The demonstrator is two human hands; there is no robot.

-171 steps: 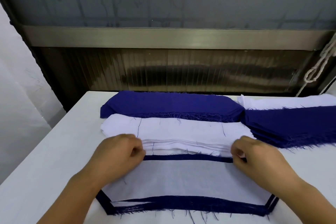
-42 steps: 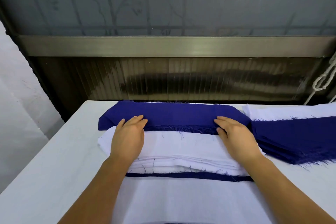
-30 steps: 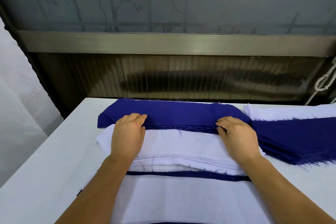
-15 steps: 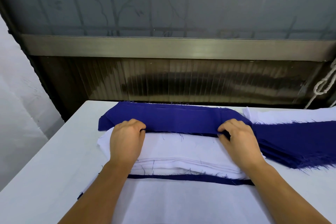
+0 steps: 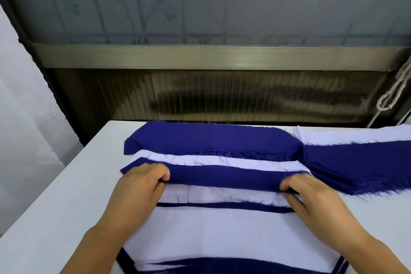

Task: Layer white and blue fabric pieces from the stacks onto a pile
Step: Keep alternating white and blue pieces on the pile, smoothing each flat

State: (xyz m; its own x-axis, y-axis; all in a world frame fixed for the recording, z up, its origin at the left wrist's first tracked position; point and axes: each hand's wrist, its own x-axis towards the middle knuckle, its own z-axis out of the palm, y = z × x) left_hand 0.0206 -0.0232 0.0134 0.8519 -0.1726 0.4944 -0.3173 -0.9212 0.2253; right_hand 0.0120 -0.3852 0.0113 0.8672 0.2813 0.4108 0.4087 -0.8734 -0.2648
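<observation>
A frosted window [image 5: 200, 2] with a metal sill [image 5: 211, 56] runs behind your white counter [image 5: 55, 202], and a knotted cord [image 5: 393, 93] hangs at the far right. At the back of the counter sits the blue stack [image 5: 211, 138], frayed along its near edge. Just in front of it lies the white stack [image 5: 222, 193], with loose blue threads across its top. Off to the right a second blue stack [image 5: 360, 164] overlaps a white one [image 5: 355, 134] behind it.

Your left hand [image 5: 140, 187] and right hand [image 5: 311, 198] are both closed on one blue piece [image 5: 222, 177], each pinching an end with curled fingers. The piece is stretched between them as a long band over the white stack, with a strip of white showing on either side of it.

Nearest you is the pile [image 5: 222, 236], topped by a white piece. Blue edges show along its far side, just beside the white stack, and again at its near edge and both near corners. Your forearms reach in over the pile from the bottom of the view.
</observation>
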